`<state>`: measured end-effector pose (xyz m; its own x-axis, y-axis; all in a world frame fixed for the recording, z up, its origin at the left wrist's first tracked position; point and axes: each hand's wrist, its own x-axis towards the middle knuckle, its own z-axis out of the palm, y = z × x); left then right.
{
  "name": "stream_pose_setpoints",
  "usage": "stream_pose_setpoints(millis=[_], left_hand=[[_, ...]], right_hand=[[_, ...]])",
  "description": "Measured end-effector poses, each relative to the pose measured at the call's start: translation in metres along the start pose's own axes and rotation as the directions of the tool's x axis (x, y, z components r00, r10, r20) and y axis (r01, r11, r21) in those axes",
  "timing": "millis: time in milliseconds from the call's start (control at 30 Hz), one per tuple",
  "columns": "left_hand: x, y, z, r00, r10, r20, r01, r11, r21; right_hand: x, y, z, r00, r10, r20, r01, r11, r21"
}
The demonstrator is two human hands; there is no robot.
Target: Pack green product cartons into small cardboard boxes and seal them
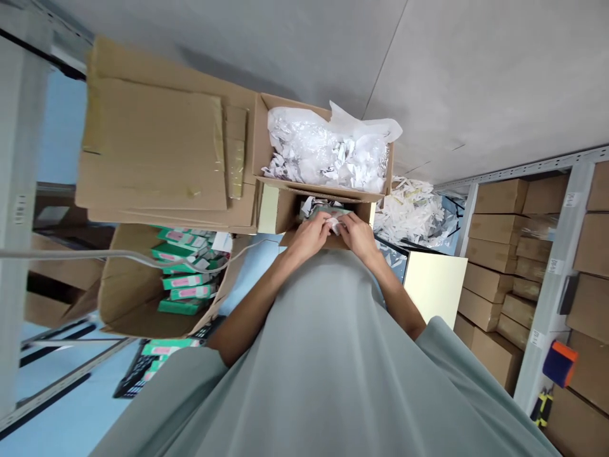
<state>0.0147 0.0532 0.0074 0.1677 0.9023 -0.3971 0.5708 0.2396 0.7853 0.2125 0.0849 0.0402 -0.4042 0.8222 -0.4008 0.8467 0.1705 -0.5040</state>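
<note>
Both of my hands meet over a small open cardboard box [288,212] in front of my body. My left hand [311,235] and my right hand [356,236] pinch a crumpled piece of white paper [335,223] between their fingers. Inside the box, more crumpled paper [311,204] and a greenish item [335,211] show behind my fingers; what lies deeper is hidden. Just beyond stands a larger cardboard box [264,136] filled with shredded white paper and clear plastic [328,146].
Flattened cardboard sheets [152,146] are stacked at the left. Below them, a large carton [128,279] holds several green-and-white boxes [190,279], with a cable [118,254] crossing over it. Shredded paper [412,209] is heaped at right. Shelves of cartons [490,266] stand farther right.
</note>
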Motion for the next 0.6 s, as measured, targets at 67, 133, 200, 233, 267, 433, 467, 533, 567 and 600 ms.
stream_pose_setpoints(millis=[67, 133, 200, 233, 267, 433, 467, 533, 567, 600], left_hand=[[-0.004, 0.000, -0.003, 0.998, -0.010, -0.061, 0.013, 0.999, 0.049], [-0.012, -0.001, -0.012, 0.989, -0.018, -0.146, 0.029, 0.997, 0.076], [-0.022, -0.004, -0.026, 0.970, -0.028, -0.243, 0.051, 0.995, 0.090], [-0.027, -0.007, -0.033, 0.954, -0.037, -0.297, 0.069, 0.993, 0.097], [-0.033, -0.010, -0.040, 0.935, -0.051, -0.351, 0.093, 0.990, 0.104], [-0.046, -0.027, -0.063, 0.836, -0.155, -0.526, 0.266, 0.953, 0.142], [-0.046, -0.030, -0.064, 0.832, -0.181, -0.525, 0.296, 0.945, 0.143], [-0.043, -0.033, -0.066, 0.837, -0.217, -0.502, 0.328, 0.934, 0.143], [-0.042, -0.034, -0.066, 0.843, -0.224, -0.488, 0.332, 0.932, 0.146], [-0.040, -0.035, -0.067, 0.850, -0.223, -0.477, 0.329, 0.932, 0.151]], right_hand=[[0.004, -0.003, -0.002, 0.997, 0.081, 0.017, -0.080, 0.994, -0.078], [0.005, -0.003, -0.004, 0.990, 0.139, 0.008, -0.138, 0.985, -0.101], [0.000, 0.000, -0.005, 0.988, 0.153, -0.036, -0.155, 0.985, -0.070], [-0.004, 0.002, -0.005, 0.986, 0.148, -0.073, -0.151, 0.988, -0.043], [-0.010, 0.005, -0.005, 0.982, 0.147, -0.120, -0.150, 0.989, -0.014], [-0.037, 0.019, -0.006, 0.896, 0.290, -0.337, -0.288, 0.956, 0.059], [-0.040, 0.021, -0.007, 0.878, 0.324, -0.351, -0.325, 0.944, 0.060], [-0.045, 0.021, -0.010, 0.856, 0.377, -0.354, -0.385, 0.921, 0.051], [-0.046, 0.020, -0.011, 0.848, 0.397, -0.351, -0.410, 0.911, 0.040], [-0.046, 0.017, -0.013, 0.843, 0.412, -0.346, -0.429, 0.903, 0.027]])
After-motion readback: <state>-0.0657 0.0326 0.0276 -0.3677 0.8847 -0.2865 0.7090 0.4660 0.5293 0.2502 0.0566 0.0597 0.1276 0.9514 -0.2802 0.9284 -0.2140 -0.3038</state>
